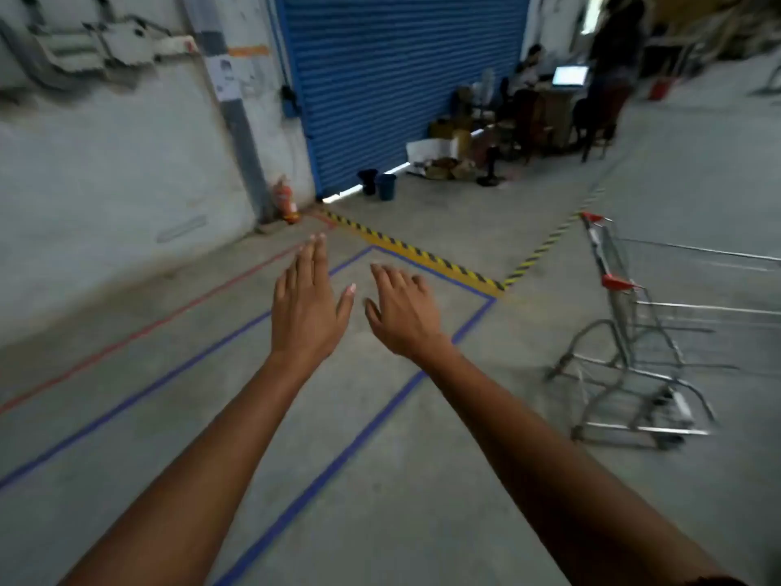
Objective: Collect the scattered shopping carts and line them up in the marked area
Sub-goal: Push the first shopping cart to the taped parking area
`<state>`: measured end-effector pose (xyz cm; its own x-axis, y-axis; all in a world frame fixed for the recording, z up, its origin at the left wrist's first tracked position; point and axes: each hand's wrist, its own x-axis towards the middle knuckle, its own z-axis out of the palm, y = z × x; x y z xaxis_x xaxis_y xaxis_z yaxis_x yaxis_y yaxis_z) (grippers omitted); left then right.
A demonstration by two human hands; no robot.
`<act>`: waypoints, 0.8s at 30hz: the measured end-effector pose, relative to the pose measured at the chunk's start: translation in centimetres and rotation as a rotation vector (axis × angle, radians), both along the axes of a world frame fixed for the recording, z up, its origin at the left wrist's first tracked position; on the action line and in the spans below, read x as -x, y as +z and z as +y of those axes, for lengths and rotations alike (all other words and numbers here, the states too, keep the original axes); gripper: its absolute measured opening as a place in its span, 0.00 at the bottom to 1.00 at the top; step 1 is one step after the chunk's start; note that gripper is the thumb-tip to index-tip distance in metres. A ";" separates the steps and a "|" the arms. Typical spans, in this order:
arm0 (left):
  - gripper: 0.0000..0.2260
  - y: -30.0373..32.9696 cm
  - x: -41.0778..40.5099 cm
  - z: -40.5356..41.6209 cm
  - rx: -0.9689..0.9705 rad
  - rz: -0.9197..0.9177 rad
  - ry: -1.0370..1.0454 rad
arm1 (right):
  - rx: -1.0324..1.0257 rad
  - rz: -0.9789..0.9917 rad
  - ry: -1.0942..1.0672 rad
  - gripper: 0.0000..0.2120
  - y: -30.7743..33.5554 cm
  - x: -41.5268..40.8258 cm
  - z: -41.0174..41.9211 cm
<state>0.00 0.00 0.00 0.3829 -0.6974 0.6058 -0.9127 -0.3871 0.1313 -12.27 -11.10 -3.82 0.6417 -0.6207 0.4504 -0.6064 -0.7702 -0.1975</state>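
- Blue tape lines (pixel 367 433) box out the marked area on the concrete floor (pixel 486 480), and no cart stands inside it that I can see.
- Both arms reach forward over that bay: left hand (pixel 306 308) flat, fingers straight and together, holding nothing; right hand (pixel 403 313) palm down, fingers loosely spread, also holding nothing.
- One steel shopping cart (pixel 646 332) with red handle caps stands outside the blue line's right side, near the yellow-black striped tape (pixel 435 258), partly cut off by the frame.
- Looks like the collecting step, between carts.
- Next move, I'd judge: turn right, grip that handle with both hands, wheel it in square to the tape.
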 end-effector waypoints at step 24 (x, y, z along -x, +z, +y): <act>0.35 -5.3 17.3 -44.6 -0.201 0.011 -0.595 | -0.049 0.116 -0.591 0.31 -4.5 21.5 -35.6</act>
<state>-17.33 -44.58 -5.33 -0.1010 -0.8928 0.4389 -0.9784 0.1692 0.1189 -33.77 -46.68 -8.33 0.2251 -0.9053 0.3602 -0.9485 -0.2882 -0.1314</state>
